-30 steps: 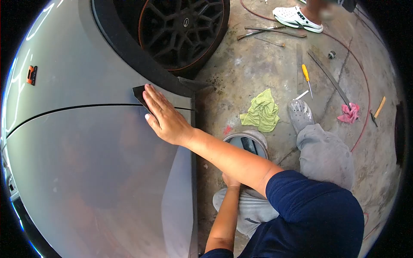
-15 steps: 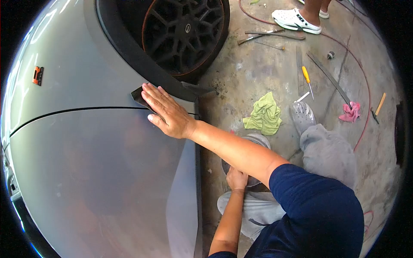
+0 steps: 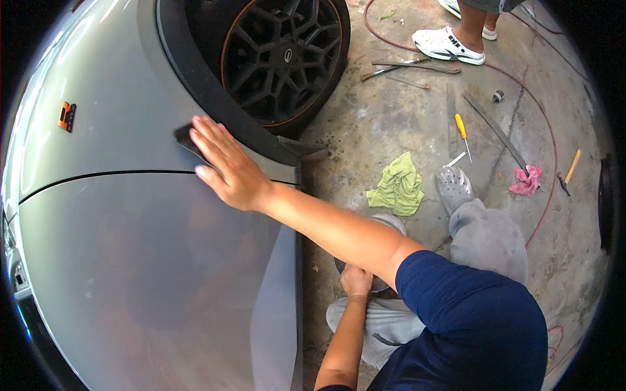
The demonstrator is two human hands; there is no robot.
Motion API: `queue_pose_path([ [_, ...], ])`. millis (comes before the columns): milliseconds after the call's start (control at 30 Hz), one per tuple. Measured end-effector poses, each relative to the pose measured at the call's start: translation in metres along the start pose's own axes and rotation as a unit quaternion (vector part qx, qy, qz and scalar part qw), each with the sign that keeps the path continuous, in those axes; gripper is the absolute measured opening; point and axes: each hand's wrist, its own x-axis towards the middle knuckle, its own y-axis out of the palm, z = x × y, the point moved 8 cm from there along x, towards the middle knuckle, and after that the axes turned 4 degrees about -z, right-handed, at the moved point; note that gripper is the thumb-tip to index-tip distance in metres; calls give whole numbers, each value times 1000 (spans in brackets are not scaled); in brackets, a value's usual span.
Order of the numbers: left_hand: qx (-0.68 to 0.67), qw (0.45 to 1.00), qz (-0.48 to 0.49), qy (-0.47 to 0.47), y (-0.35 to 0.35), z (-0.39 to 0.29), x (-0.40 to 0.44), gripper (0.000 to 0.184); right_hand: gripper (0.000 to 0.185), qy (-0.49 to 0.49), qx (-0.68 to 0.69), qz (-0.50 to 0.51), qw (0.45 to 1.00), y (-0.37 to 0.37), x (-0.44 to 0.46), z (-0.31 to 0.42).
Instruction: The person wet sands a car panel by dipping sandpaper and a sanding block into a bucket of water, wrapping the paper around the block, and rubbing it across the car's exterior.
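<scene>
My right hand (image 3: pixel 225 166) lies with its fingers laid along a dark piece of sandpaper (image 3: pixel 185 137), pressing it on the silver-grey car fender (image 3: pixel 140 120) just above the panel seam. Part of the sandpaper is hidden under the palm. Beneath my right forearm, my left hand (image 3: pixel 357 280) is closed beside a dark round container (image 3: pixel 379 285) between my legs. Whatever its fingers grip is hidden. Below the seam, the car door (image 3: pixel 163 260) has a dull, hazy surface.
A wheel (image 3: pixel 287 58) sits in the black arch. On the floor lie a green cloth (image 3: pixel 396 186), a yellow-handled screwdriver (image 3: pixel 462 127), a long flat metal bar (image 3: pixel 495 127), a pink cloth (image 3: pixel 526 180), a hammer (image 3: pixel 572 168) and a red hose (image 3: pixel 553 143). Another person's white shoe (image 3: pixel 450 45) stands behind.
My right hand has slid with the sandpaper leftward and slightly up across the fender, away from the wheel-arch edge. My left hand stays by the container. The view has shifted slightly.
</scene>
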Motion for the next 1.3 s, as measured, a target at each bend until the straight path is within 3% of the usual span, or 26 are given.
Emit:
queue_pose_path([
  [100, -4, 1000, -8, 15, 2, 4, -4, 33, 61, -2, -13, 8, 1000, -1, 24, 3],
  [333, 6, 1000, -12, 6, 1, 5, -4, 34, 65, 59, -11, 19, 998, 1, -32, -9],
  [433, -16, 999, -33, 22, -14, -9, 0, 36, 65, 63, -3, 10, 998, 3, 25, 9],
  [533, -28, 997, 60, -48, 2, 7, -3, 44, 66, 69, -23, 11, 997, 4, 32, 6],
  [633, -111, 989, 2, -98, 14, 33, -16, 58, 65, 79, -53, 13, 995, -1, -20, -2],
  [733, -212, 973, 15, -94, 44, 56, -22, 71, 63, 112, -68, -10, 991, -4, -36, 1],
  [900, -149, 984, 48, -91, 41, 47, -17, 70, 60, 90, -10, -79, 993, 6, 39, 17],
  [1167, -147, 984, 55, -88, 36, 42, -20, 68, 62, 181, -40, -68, 980, 7, -14, 6],
  [1300, -152, 983, 53, -91, 39, 44, -21, 66, 62, 119, -18, -77, 990, 6, 41, 23],
])
